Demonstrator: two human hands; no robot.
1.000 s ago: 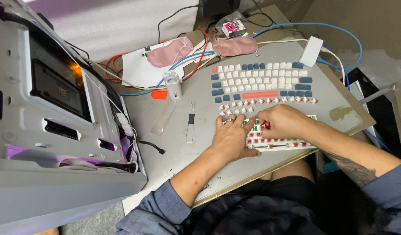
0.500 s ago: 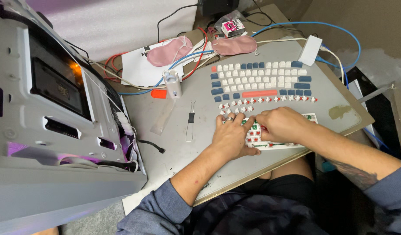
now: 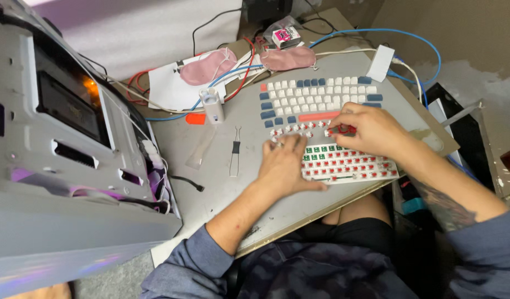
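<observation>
A white keyboard base [image 3: 359, 167] with red switches on a green board lies at the near edge of a grey work board [image 3: 238, 182]. My left hand [image 3: 285, 166] lies flat on the keyboard's left end with nothing gripped. My right hand [image 3: 374, 130] hovers over the keyboard's far edge, its fingers pinched on a small red puller tool [image 3: 342, 130]. Several loose red switches [image 3: 293, 130] lie in a row just beyond the keyboard. Removed white, blue and orange keycaps [image 3: 316, 97] are laid out in rows further back.
A large open grey computer case [image 3: 72, 144] fills the left side. Between it and the keyboard lie a wire keycap puller [image 3: 234, 150], a clear strip [image 3: 201, 148], a small white device [image 3: 213, 105] and an orange piece [image 3: 195, 118]. Pink eye masks [image 3: 208, 67], cables and a white adapter [image 3: 380, 62] crowd the back.
My right hand has drawn back from the middle of the keyboard to its far edge, uncovering more switches. My left hand stays at the keyboard's left end.
</observation>
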